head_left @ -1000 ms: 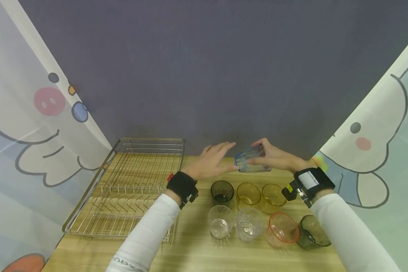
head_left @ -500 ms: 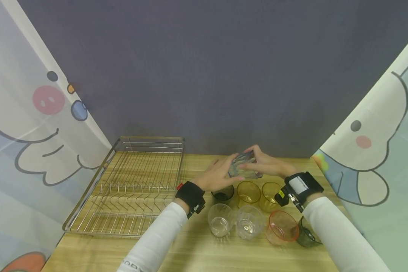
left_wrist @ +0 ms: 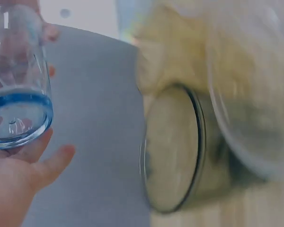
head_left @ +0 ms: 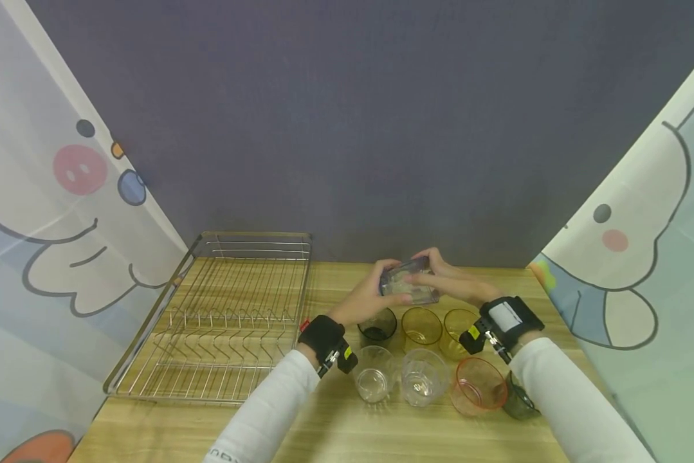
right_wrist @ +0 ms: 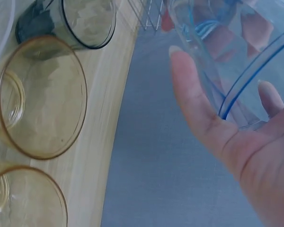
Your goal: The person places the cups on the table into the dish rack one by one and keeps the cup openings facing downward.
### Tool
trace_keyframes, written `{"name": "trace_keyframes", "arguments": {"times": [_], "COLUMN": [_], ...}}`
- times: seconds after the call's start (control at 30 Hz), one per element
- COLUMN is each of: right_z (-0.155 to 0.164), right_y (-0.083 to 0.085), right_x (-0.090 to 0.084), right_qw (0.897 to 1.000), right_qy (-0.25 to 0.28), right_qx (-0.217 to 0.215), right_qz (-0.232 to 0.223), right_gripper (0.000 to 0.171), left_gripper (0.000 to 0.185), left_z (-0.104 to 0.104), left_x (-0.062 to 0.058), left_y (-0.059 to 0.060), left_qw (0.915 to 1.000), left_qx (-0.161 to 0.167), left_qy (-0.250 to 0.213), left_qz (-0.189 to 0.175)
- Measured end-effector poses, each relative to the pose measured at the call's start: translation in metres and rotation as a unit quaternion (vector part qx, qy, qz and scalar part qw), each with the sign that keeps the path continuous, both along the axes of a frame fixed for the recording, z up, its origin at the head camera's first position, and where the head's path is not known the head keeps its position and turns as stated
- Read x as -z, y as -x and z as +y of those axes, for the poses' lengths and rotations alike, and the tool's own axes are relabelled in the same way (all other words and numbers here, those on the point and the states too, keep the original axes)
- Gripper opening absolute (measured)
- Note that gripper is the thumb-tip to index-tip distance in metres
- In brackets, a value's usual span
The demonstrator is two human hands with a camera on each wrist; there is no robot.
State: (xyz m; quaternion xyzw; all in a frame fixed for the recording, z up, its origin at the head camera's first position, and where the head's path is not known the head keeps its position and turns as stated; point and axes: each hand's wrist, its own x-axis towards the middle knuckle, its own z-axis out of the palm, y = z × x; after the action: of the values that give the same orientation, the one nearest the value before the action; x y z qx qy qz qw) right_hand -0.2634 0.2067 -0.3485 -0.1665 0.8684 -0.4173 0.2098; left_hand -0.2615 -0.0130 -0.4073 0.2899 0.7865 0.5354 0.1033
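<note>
Bench (head_left: pixel 428 440), wire rack (head_left: pixel 254 235) at left; the left sleeve's (head_left: pixel 268 408) lettering (head_left: pixel 224 455) is cut off, unreadable; left hand (head_left: pixel 363 297) and right hand (head_left: pixel 453 280), fingers curled, both grip the tilted blue glass (head_left: pixel 400 289) above the bench; red tag (head_left: pixel 304 325), half-hidden, illegible!

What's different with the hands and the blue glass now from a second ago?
The left hand has moved right and now holds the blue glass too; before, its fingers were spread beside it. The right hand has kept its hold, and the glass has moved a little left and nearer the person. The other glasses and the wire rack stayed put.
</note>
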Motion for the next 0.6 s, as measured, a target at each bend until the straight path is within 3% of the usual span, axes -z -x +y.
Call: {"name": "trace_keyframes", "arguments": {"times": [0.1,0.17,0.3,0.4,0.5,0.6], "right_z": [-0.001,-0.002,-0.007,-0.01,-0.012,-0.014], "right_y": [0.0,0.0,-0.001,-0.002,-0.003,-0.003], "right_x": [0.001,0.001,0.004,0.005,0.007,0.008], "right_qw": [1.0,0.999,0.998,0.998,0.998,0.999], "right_qy": [0.018,0.033,0.052,0.055,0.053,0.05], "right_qx": [0.0,0.002,0.005,0.007,0.003,0.001], "right_qz": [-0.004,-0.014,-0.032,-0.033,-0.025,-0.018], "right_gripper": [0.071,0.07,0.07,0.071,0.072,0.07], "left_gripper": [0.068,0.06,0.044,0.044,0.039,0.036], "left_z": [0.0,0.0,0.005,0.013,0.02,0.024], "left_x": [0.0,0.001,0.001,-0.002,-0.006,-0.011], "left_y": [0.0,0.0,-0.004,-0.009,-0.013,-0.015], "left_qw": [0.9945,0.9838,0.9525,0.9246,0.8983,0.8772], "left_qx": [-0.002,0.001,-0.034,-0.096,-0.156,-0.194], "left_qy": [-0.079,-0.131,-0.216,-0.269,-0.3,-0.31], "left_qz": [-0.069,-0.123,-0.212,-0.252,-0.281,-0.311]}}
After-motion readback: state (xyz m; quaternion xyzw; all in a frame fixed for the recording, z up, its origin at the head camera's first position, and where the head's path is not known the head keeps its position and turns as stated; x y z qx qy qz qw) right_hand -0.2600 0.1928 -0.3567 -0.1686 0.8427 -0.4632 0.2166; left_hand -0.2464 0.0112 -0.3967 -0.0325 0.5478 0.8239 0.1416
